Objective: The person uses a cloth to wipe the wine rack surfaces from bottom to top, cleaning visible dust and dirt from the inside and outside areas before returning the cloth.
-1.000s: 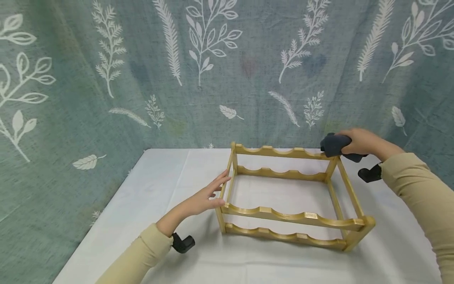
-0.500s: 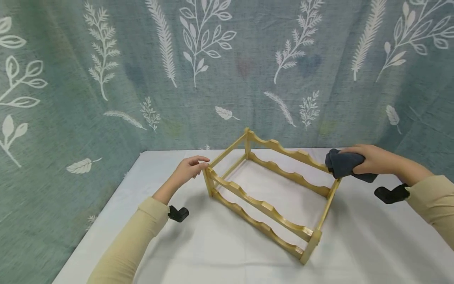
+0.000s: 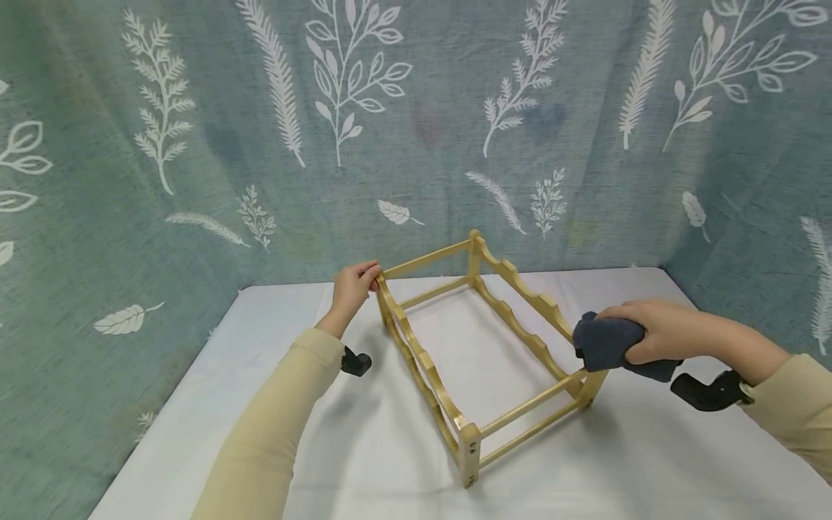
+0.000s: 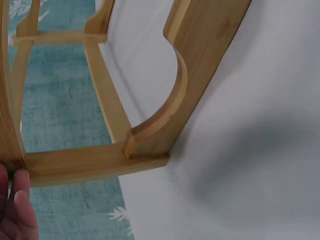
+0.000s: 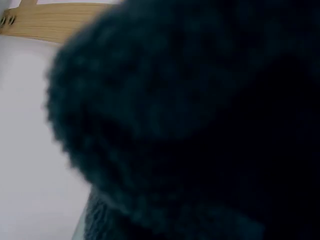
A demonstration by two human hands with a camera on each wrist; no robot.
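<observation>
A light wooden bottle rack with scalloped rails point(image 3: 424, 355) stands at an angle on the white-covered table. At its far left corner my left hand point(image 3: 353, 291) grips the top of the post. In the left wrist view, fingertips point(image 4: 22, 202) sit against the rack's wood point(image 4: 75, 162). My right hand point(image 3: 669, 331) holds a bunched dark blue cloth point(image 3: 607, 341) at the rack's right corner, covering the top of that post. Fuzzy cloth point(image 5: 135, 95) fills most of the right wrist view, and the fingers are hidden there.
A white cloth point(image 3: 383, 469) covers the table. Behind it and along the left hangs a grey-green curtain point(image 3: 429, 188) with white leaf prints. Dark wrist cameras sit on both wrists, below the hands.
The rack has turned clockwise, its front right corner swinging toward the middle front. My left hand moved up and left and now grips the corner. The right hand came nearer, keeping the cloth.
</observation>
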